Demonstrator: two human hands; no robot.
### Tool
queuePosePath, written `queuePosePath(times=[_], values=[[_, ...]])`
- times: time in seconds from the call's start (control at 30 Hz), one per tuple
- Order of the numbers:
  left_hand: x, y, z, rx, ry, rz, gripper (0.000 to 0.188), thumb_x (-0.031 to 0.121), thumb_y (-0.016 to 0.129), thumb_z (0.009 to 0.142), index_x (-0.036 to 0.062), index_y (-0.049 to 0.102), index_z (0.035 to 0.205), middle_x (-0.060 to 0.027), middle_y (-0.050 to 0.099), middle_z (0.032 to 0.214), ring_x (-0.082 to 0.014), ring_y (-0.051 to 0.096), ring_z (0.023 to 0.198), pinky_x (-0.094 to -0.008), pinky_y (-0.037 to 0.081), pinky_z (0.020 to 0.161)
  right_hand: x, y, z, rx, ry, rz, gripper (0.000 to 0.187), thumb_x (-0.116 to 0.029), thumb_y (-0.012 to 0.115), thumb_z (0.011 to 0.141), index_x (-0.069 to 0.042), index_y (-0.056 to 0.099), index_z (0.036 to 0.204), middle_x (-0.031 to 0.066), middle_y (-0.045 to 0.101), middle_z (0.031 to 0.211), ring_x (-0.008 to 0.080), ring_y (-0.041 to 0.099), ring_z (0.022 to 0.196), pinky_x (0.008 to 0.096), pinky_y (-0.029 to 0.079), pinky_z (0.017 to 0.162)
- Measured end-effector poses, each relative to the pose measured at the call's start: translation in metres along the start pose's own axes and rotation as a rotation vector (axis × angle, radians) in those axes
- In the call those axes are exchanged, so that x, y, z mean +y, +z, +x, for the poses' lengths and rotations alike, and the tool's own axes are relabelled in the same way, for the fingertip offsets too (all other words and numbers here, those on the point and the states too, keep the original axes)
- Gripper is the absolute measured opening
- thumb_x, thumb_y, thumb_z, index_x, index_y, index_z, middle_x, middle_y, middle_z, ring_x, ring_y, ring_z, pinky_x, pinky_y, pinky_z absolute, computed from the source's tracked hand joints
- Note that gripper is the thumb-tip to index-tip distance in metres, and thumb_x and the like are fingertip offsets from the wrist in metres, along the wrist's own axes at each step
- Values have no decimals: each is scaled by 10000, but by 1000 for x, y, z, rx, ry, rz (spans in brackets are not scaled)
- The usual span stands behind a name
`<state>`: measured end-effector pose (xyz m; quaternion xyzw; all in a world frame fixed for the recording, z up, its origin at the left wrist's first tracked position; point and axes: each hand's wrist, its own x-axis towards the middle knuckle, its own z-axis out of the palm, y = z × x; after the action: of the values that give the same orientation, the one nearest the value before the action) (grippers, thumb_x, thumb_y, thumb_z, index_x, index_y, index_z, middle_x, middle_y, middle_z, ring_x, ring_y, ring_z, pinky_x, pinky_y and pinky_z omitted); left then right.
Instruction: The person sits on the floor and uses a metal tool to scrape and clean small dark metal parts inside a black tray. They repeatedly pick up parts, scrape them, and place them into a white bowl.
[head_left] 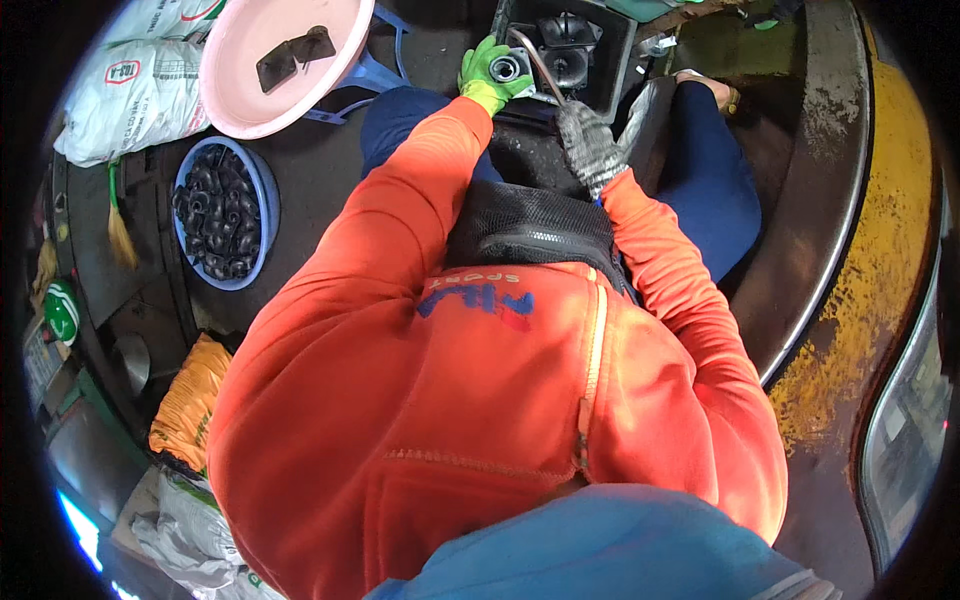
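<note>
Two gloved hands busy at the near side of a dark bin (615, 75), approx. in front of the seated person's knees. L hand (483, 76), green glove, has fingers partly curled round a dark round-holed pc (505, 68), hole facing up, by the bin's near-left corner; thumb grip hard to see. R hand (590, 143), grey glove, looks curled tight round the lower end of a bent rod (540, 68), the rest of it angling up-left over the bin, its bend close to the held pc; exact finger positions n/a at this res. Black sq. pcs (563, 70) sit in bin, just right of rod. Pink basin (320, 95) w/ a few dark pcs, upper L; blue tub (268, 210) full of small black parts below it. Step in hand: prob. working the pc w/ the rod, contact unclear. Next move calls for a steady L hold + careful R aim, rod clear of bin pcs.
</note>
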<state>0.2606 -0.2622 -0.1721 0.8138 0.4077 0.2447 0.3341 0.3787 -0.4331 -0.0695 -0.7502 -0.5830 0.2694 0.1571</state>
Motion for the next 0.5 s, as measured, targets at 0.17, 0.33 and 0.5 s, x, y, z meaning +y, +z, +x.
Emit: queuePosePath(times=[0.17,0.33,0.5], values=[[0,0,0,11,22,3,711,445,807,472,154,584,1081,-76,419,1325,-275,353,1231,-397,224,1059,1,-6,1,-49,168,43,465,-349,270,934,12,553,1016,255,571,1013,387,532,994,455,418,833],[-6,3,7,-15,-31,-141,751,459,809,463,182,564,1116,-69,405,1341,-290,328,1253,-410,225,1058,-8,-16,2,44,35,-37,435,-318,274,933,4,561,993,250,582,984,387,556,947,461,444,776],[-4,0,11,-104,-102,-16,760,462,815,454,185,566,1116,-60,389,1356,-353,291,1260,-453,256,1036,-12,-23,9,-12,50,-44,475,-333,254,940,7,570,1042,237,560,1074,373,528,1018,448,409,870]])
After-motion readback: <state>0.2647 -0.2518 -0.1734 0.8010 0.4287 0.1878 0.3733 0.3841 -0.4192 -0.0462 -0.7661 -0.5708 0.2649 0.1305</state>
